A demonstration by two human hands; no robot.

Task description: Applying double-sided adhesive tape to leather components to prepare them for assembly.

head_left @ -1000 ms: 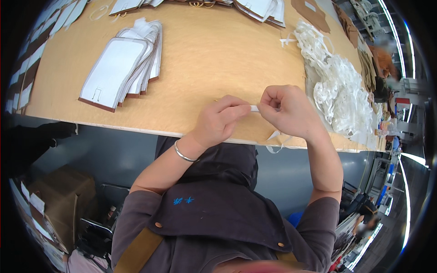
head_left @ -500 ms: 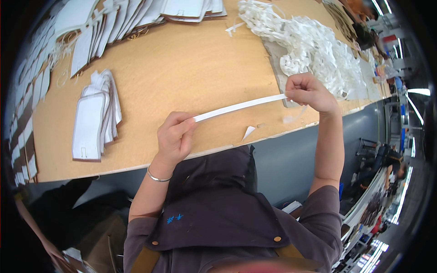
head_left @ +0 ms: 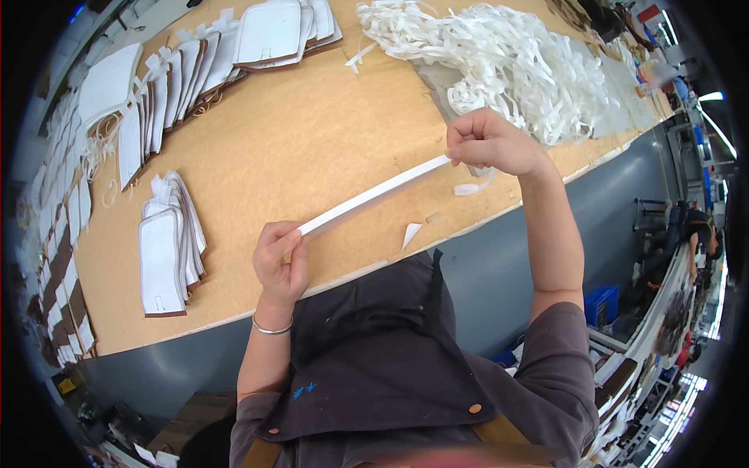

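Observation:
A narrow white strip [head_left: 374, 195] is stretched straight between my two hands, above the near part of the table. My left hand [head_left: 279, 261] pinches its lower left end between thumb and fingers, close to the table's front edge. The other end is pinched by my right hand [head_left: 493, 144], higher and to the right. From under the right hand a loose tail of the strip [head_left: 470, 188] curls down. Just beyond that hand spreads a big tangled heap of white strips [head_left: 523, 66].
A small fanned stack of white panels with brown edges [head_left: 162, 257] lies at the left of the tan table [head_left: 312, 129]. More white panels [head_left: 268, 35] stand in a row along the back left. A pointed white scrap [head_left: 411, 235] rests near the front edge.
The view has shifted and turned, so the table appears tilted more. The strip slants more steeply now, still held at both ends. No grip has changed.

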